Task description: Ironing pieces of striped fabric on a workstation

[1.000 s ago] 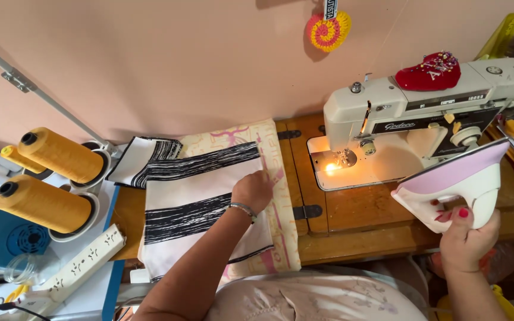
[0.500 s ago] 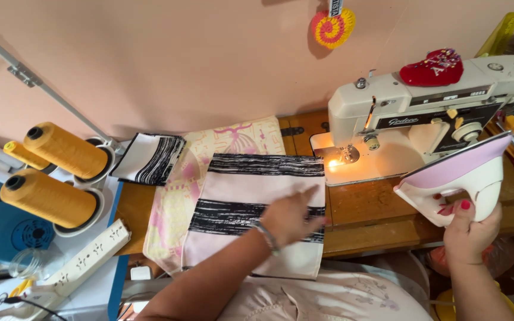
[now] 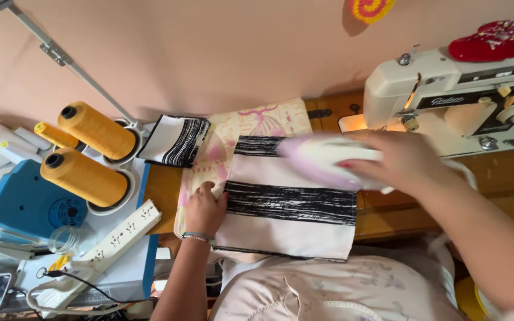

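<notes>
On the wooden sewing table (image 3: 388,208), a cream fabric panel with rough black stripes (image 3: 292,208) is lying flat over a pale yellow cloth printed in pink (image 3: 251,122). The left hand (image 3: 204,209) is resting on the panel's left edge, fingers curled and pressing down on the cloth rather than closing around anything. The right hand (image 3: 403,159) is gripping the handle of a white and lilac clothes iron (image 3: 322,161), which is blurred and sitting over the panel's upper right part; whether its sole is touching the fabric cannot be told.

Just beyond the iron, a cream sewing machine (image 3: 453,89) is standing with its lamp glowing, crowding the right end of the table, and a red pincushion (image 3: 486,38) is sitting on top of it. A smaller folded black-and-white striped piece (image 3: 174,139) is lying at the back left, near three mustard-yellow thread cones (image 3: 93,134). Below the cones, a white power strip (image 3: 120,235) is leaning against a blue and white machine (image 3: 25,205), close by the left wrist, which is wearing a thin bracelet (image 3: 196,237).
</notes>
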